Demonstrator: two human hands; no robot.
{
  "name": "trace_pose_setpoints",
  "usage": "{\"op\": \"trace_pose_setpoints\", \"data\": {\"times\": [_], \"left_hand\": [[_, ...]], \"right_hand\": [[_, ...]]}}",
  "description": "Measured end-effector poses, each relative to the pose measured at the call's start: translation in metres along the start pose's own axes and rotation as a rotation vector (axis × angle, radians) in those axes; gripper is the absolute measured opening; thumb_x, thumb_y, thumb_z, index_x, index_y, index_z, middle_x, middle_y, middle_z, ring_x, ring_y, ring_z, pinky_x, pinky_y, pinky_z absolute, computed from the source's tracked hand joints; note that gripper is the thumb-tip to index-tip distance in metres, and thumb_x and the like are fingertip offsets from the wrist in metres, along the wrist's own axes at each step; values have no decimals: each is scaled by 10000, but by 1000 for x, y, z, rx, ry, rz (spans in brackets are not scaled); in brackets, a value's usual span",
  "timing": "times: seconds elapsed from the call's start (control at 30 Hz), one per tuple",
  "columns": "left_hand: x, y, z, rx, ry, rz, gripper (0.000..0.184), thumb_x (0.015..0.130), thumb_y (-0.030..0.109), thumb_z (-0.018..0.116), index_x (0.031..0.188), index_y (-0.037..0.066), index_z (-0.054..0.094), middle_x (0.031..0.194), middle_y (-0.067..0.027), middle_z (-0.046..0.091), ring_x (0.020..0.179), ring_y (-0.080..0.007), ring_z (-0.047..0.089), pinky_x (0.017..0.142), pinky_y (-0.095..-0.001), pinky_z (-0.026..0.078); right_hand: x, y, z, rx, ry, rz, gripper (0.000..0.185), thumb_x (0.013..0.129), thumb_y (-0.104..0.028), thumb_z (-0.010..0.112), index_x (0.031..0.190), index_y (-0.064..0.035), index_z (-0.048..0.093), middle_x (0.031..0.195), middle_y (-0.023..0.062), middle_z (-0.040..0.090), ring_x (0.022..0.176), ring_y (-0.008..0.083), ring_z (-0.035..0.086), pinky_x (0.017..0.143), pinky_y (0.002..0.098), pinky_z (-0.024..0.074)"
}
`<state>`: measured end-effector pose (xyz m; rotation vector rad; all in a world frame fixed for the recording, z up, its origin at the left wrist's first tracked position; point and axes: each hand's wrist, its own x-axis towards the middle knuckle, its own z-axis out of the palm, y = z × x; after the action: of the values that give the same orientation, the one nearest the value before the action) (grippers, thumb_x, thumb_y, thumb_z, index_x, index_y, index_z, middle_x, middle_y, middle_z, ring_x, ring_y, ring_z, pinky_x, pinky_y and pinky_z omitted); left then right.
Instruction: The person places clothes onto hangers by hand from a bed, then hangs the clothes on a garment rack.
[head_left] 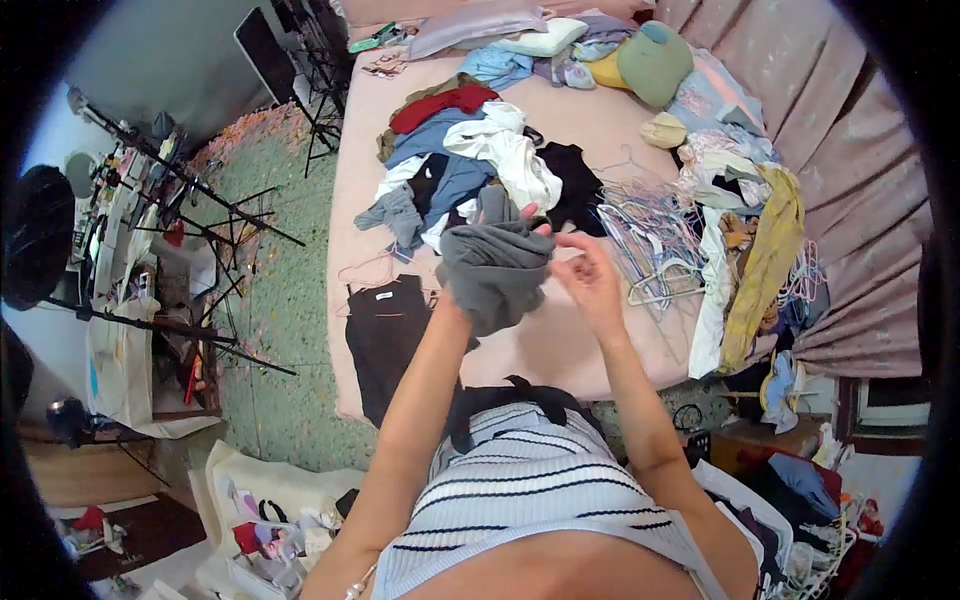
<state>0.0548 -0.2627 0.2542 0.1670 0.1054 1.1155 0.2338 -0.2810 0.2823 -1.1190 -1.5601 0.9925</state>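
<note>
A bunched grey garment point(495, 270) is held up over the near part of the pink bed. It covers most of my left hand point(495, 210), whose fingertips show at its upper edge; how those fingers are bent is hidden by the cloth. My right hand point(590, 275) is beside the garment's right side, fingers apart and partly curled, with nothing seen in them. A dark garment point(385, 335) lies flat on the bed at the left, near a pink hanger point(368, 268). Beyond the grey garment is a heap of clothes point(450, 150) in red, blue, white and black.
Many hangers point(655, 245) lie on the bed point(590, 120) to the right, beside more clothes point(760, 270) along the curtain point(860, 200). Pillows point(480, 25) are at the far end. Tripods and a cluttered table point(120, 220) stand left. Clothes and hangers are also low right.
</note>
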Motion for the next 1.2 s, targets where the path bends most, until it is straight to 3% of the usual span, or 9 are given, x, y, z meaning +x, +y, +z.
{"op": "trace_pose_setpoints", "data": {"times": [0.2,0.3,0.43,0.6,0.67,0.87,0.97,1.07,1.2], "left_hand": [[41,-64,6,255,211,139,568,917,503,286,1314,102,357,1340,-73,375,1198,-249,388,932,-413,425],[53,-71,-17,375,163,400,636,892,235,495,1391,176,107,1373,-74,300,1194,-194,365,960,-309,386],[54,-96,-3,835,261,555,593,909,259,467,1384,131,136,1350,-66,318,1172,-168,371,997,-299,330],[65,-120,-2,737,383,553,573,868,236,533,1346,87,255,1275,-59,397,1133,-154,414,925,-280,373],[60,-135,0,1257,586,563,495,868,231,505,1308,63,352,1232,-69,473,1115,-161,460,890,-275,401],[26,-135,-60,1741,668,-186,516,770,70,500,1269,-10,399,1132,-127,526,1046,-171,494,882,-291,393],[41,-151,-15,1876,478,344,404,754,33,501,1154,-27,490,1005,-140,576,944,-182,541,804,-289,427],[53,-140,13,1776,560,47,257,725,-2,514,978,-30,551,868,-120,609,801,-217,576,709,-296,449],[76,-133,-30,1774,506,244,153,704,-5,522,851,-14,563,788,-118,613,708,-229,580,647,-313,452]], "right_hand": [[-1,-4,-30,-6,-347,35,348,738,-85,661,1059,-19,546,991,67,577,689,132,581,634,252,472],[4,20,-55,-136,-424,46,266,744,-28,614,1003,-8,558,964,67,568,707,124,576,632,235,461],[8,41,-85,-70,-453,-142,187,778,-61,574,958,-19,554,850,92,570,686,197,579,635,285,458],[19,55,-106,202,-365,-59,114,815,-39,511,927,-25,524,823,69,560,703,155,544,652,270,444],[23,58,-121,282,-357,138,95,827,-33,490,919,-26,513,820,60,553,724,136,534,660,266,440],[48,65,-147,275,-532,-167,83,820,-80,509,883,-30,490,815,13,487,765,93,469,713,228,401],[42,65,-124,472,-622,19,118,784,-109,563,788,-51,461,733,-7,437,703,68,419,633,225,373],[43,59,-113,387,-617,-27,174,766,-127,612,747,-66,450,676,-29,413,646,63,380,590,217,354],[54,59,-122,311,-554,-23,233,710,-140,666,720,-34,459,599,10,442,577,75,401,526,251,371]]}}
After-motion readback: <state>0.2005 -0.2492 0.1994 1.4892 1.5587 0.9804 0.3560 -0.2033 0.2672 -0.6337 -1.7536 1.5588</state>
